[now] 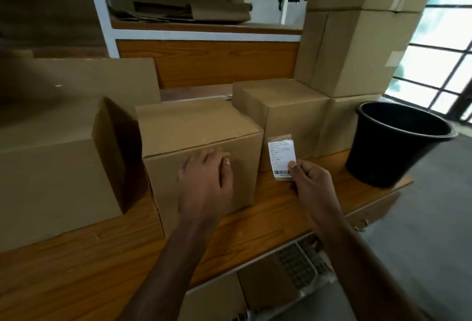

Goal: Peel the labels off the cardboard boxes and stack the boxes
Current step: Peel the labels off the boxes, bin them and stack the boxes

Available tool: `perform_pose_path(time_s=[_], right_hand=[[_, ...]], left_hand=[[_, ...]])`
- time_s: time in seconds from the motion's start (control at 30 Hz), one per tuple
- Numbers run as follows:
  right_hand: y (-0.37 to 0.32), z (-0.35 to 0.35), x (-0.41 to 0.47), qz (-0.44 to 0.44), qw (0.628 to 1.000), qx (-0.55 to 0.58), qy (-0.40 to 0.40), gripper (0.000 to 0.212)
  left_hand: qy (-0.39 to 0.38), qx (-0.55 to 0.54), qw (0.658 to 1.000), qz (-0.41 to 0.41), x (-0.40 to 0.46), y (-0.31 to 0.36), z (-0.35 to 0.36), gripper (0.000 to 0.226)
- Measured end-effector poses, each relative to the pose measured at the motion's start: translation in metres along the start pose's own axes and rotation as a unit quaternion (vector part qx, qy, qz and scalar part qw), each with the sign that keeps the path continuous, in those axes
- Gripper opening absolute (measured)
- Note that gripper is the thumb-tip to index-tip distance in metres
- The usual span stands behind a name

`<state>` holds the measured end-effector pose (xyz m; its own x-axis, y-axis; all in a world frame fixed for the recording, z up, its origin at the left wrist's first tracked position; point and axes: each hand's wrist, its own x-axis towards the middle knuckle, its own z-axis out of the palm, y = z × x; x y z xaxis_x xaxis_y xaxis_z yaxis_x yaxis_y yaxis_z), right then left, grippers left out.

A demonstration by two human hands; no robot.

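A closed cardboard box (194, 129) stands on the wooden table (76, 264) in front of me. My left hand (207, 180) lies against its front face, fingers fairly straight. My right hand (311, 180) pinches the lower corner of a white label (281, 154) with a barcode, held up free of the box, in front of a smaller box (286, 106). A large box (51, 162) with an open side flap sits at the left.
A black bucket (393, 142) stands on the table's right end. Several cardboard boxes (357, 47) are stacked behind it. A shelf (204, 27) at the back holds flattened cardboard. Below the table edge are a box and a mesh tray (301, 264).
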<state>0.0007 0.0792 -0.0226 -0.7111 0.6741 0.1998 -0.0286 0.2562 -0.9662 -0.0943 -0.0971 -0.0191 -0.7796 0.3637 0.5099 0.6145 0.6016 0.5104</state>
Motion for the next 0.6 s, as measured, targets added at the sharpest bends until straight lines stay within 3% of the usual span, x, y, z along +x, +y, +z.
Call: perform_pose_path(time_s=[0.17, 0.37, 0.6], right_hand=[[0.001, -0.029, -0.006, 0.046, 0.994, 0.094, 0.025, 0.018], [0.012, -0.07, 0.01, 0.053, 0.989, 0.121, 0.07, 0.02], [0.035, -0.154, 0.064, -0.013, 0.981, 0.093, 0.172, 0.017]], left_hand=[[-0.064, -0.1, 0.992, 0.04, 0.0, 0.027, 0.038, 0.035], [-0.102, -0.134, 0.98, 0.103, 0.006, 0.068, 0.078, 0.027], [-0.132, -0.116, 0.976, 0.126, 0.034, 0.141, 0.138, 0.032]])
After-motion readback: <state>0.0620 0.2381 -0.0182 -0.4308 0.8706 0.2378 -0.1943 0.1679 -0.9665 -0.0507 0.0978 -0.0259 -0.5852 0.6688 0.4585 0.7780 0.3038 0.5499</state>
